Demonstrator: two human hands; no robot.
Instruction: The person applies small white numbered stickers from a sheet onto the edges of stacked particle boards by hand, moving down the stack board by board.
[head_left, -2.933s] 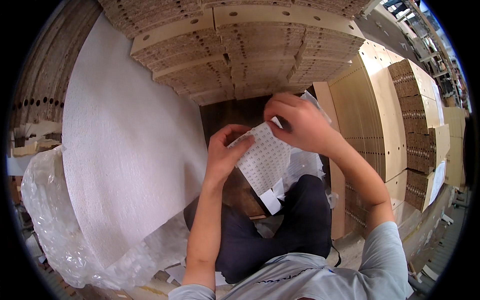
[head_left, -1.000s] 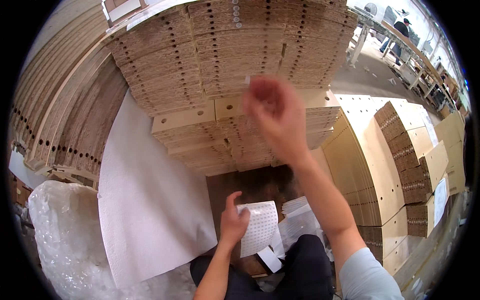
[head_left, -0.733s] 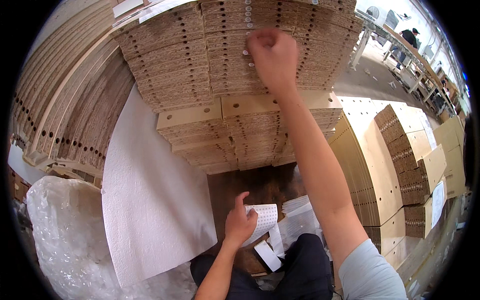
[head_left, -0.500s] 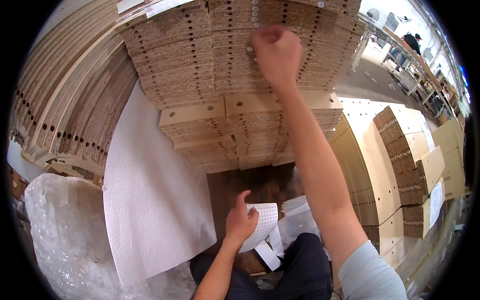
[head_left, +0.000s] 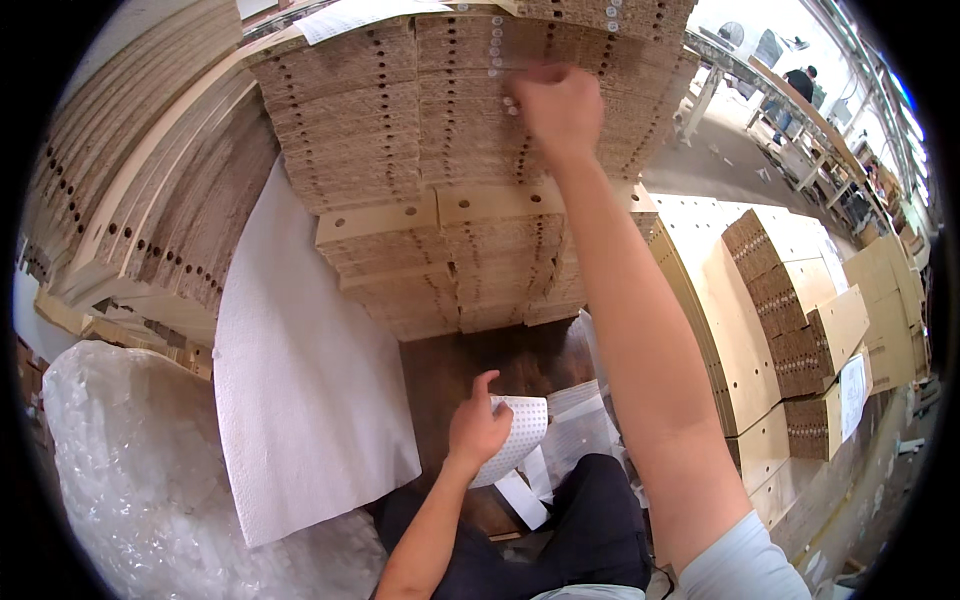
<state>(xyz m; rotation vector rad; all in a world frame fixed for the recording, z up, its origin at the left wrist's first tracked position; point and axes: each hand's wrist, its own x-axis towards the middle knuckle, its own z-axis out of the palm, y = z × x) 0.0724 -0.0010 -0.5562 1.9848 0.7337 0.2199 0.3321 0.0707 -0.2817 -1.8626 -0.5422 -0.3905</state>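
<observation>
Right hand at one o'clock — fingertips hidden, grip impossible to tell; left hand at six grasps a curved, dotted white sheet.

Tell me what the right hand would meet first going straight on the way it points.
The right hand would most likely meet the drilled edges of the stacked boards first; whether it touches them now is unclear.
</observation>
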